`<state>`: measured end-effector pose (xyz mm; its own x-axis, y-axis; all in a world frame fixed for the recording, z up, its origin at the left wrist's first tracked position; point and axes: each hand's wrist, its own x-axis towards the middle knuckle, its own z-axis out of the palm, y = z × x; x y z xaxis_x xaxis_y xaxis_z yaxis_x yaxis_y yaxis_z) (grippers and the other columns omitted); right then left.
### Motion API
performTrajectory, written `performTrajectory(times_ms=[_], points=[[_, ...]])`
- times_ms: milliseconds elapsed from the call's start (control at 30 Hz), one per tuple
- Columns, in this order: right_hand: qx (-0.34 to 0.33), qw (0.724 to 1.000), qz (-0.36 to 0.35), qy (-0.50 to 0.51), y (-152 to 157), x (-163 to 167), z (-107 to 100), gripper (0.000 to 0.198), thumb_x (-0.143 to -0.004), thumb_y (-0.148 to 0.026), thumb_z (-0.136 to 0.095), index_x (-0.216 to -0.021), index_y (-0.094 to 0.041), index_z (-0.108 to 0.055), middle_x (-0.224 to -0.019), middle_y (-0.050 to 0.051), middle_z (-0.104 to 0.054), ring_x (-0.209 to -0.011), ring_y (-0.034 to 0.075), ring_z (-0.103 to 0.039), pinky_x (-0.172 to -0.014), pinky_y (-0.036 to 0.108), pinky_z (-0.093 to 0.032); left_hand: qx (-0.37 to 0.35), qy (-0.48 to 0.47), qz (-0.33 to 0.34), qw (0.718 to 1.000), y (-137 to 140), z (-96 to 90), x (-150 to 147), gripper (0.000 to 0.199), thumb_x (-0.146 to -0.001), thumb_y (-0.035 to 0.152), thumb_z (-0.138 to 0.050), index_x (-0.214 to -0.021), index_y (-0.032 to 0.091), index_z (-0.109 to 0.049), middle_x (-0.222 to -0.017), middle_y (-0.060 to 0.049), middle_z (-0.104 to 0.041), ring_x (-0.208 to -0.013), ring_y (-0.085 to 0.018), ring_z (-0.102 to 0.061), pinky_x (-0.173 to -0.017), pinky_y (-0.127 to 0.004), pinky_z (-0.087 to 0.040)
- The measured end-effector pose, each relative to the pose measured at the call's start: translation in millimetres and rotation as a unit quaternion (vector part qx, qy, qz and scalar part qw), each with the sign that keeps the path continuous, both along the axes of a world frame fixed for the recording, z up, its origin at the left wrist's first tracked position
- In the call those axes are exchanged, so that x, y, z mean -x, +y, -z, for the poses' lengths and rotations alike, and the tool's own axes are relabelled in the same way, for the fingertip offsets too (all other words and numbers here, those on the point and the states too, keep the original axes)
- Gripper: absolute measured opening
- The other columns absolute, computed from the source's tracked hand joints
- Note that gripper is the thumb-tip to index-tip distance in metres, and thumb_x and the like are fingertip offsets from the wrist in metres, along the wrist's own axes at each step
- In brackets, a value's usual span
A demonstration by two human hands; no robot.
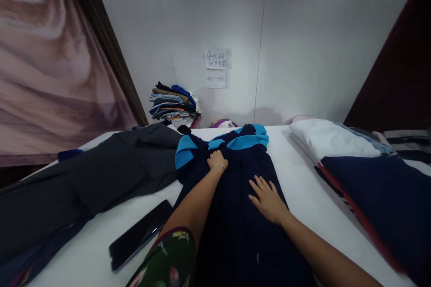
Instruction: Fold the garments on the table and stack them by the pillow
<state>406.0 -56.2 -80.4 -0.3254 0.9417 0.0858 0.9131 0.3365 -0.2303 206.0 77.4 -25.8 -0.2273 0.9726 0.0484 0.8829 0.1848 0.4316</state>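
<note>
A navy jacket (235, 233) with bright blue panels lies lengthwise in front of me on the white table (286, 161). Its blue-and-navy upper part is bunched and folded at the far end. My left hand (218, 160), with a thin bracelet at the wrist, is closed on the fabric just below the blue part. Flat on the navy cloth to the right rests my right hand (267, 199), fingers spread and holding nothing. The jacket's near end runs out of view below.
On the left lies a dark grey garment (124, 170), with a black phone (141, 233) near it. Folded clothes (373, 188) are piled at right. Against the wall stands a stack of folded clothes (173, 105), left of paper signs (218, 67). A pinkish curtain (50, 63) hangs at left.
</note>
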Motion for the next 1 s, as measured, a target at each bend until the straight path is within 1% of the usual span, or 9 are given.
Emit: performTrajectory(times_ms=[133,333,400,500,600,667,800,900,1000], points=[[0.014,1.000,-0.001,-0.001,0.4,0.7,-2.4,0.060,-0.094,-0.052,-0.030,-0.147,-0.023,-0.032,-0.155,0.008,-0.023,-0.143,0.027,-0.018,-0.114,0.051,-0.015,0.006,-0.046,0.012,0.999,12.2,-30.9,23.4,0.021,-0.080,0.019,-0.052,-0.096,0.011,-0.063,-0.107,-0.019,-0.067,-0.103,-0.032,-0.063,-0.086,-0.041,-0.047],[0.037,0.999,0.003,0.006,0.2,1.6,-8.4,0.061,-0.094,-0.053,-0.031,-0.147,-0.023,-0.032,-0.156,0.009,-0.022,-0.144,0.026,-0.015,-0.114,0.050,-0.012,-0.066,-0.114,0.038,0.991,5.8,-119.6,51.8,0.024,-0.075,0.014,-0.050,-0.093,0.013,-0.065,-0.098,-0.010,-0.070,-0.095,-0.024,-0.065,-0.082,-0.030,-0.050],[0.045,0.999,0.002,0.021,0.3,1.0,-9.5,0.061,-0.094,-0.054,-0.030,-0.147,-0.023,-0.031,-0.156,0.009,-0.021,-0.144,0.026,-0.013,-0.114,0.050,-0.010,-0.084,-0.166,0.065,0.980,-13.5,-150.0,57.0,0.027,-0.074,0.017,-0.049,-0.097,0.015,-0.064,-0.086,-0.004,-0.070,-0.081,-0.020,-0.066,-0.074,-0.029,-0.052],[0.071,0.995,-0.005,0.063,3.5,-3.3,-9.6,0.064,-0.091,-0.055,-0.035,-0.147,-0.023,-0.032,-0.156,0.009,-0.019,-0.145,0.025,-0.010,-0.115,0.050,-0.006,-0.080,-0.304,0.186,0.931,-61.5,-188.0,60.2,0.029,-0.067,0.018,-0.055,-0.095,0.015,-0.064,-0.073,0.001,-0.065,-0.073,-0.018,-0.064,-0.072,-0.032,-0.052],[0.136,0.973,-0.004,0.185,13.1,-14.8,-11.5,0.069,-0.083,-0.053,-0.052,-0.143,-0.024,-0.038,-0.155,0.009,-0.026,-0.144,0.025,-0.015,-0.116,0.049,-0.007,-0.021,-0.210,0.313,0.926,-123.7,-205.9,54.8,0.022,-0.063,0.019,-0.058,-0.084,0.019,-0.065,-0.076,0.003,-0.064,-0.077,-0.018,-0.062,-0.078,-0.034,-0.049],[0.185,0.914,0.018,0.360,23.2,-27.2,-16.2,0.064,-0.082,-0.048,-0.055,-0.140,-0.024,-0.043,-0.148,0.008,-0.040,-0.138,0.024,-0.032,-0.114,0.046,-0.021,0.021,-0.095,0.402,0.911,-163.6,-199.9,45.7,0.019,-0.061,0.016,-0.056,-0.076,0.023,-0.064,-0.080,0.002,-0.065,-0.081,-0.019,-0.061,-0.082,-0.033,-0.047],[0.242,0.702,0.111,0.661,47.9,-55.3,-32.7,0.043,-0.090,-0.046,-0.045,-0.123,-0.020,-0.056,-0.117,0.009,-0.066,-0.107,0.022,-0.062,-0.093,0.038,-0.049,0.059,0.070,0.490,0.867,-219.7,-144.8,19.1,0.032,-0.061,0.016,-0.055,-0.088,0.029,-0.064,-0.094,-0.001,-0.066,-0.091,-0.023,-0.060,-0.087,-0.036,-0.043],[0.246,0.653,0.139,0.703,64.9,-66.9,-44.3,0.048,-0.094,-0.052,-0.031,-0.116,-0.018,-0.057,-0.104,0.010,-0.070,-0.096,0.023,-0.066,-0.083,0.039,-0.054,0.079,0.095,0.511,0.851,-240.1,-92.4,-0.5,0.032,-0.064,0.017,-0.052,-0.093,0.027,-0.063,-0.094,-0.003,-0.067,-0.085,-0.025,-0.062,-0.078,-0.038,-0.046],[0.257,0.621,0.160,0.723,78.9,-65.8,-52.5,0.042,-0.094,-0.046,-0.038,-0.115,-0.014,-0.057,-0.101,0.012,-0.070,-0.093,0.024,-0.067,-0.081,0.040,-0.056,0.080,0.076,0.496,0.861,-249.1,-62.1,-14.6,0.034,-0.064,0.019,-0.054,-0.096,0.026,-0.064,-0.094,-0.006,-0.067,-0.083,-0.028,-0.064,-0.073,-0.041,-0.048]])
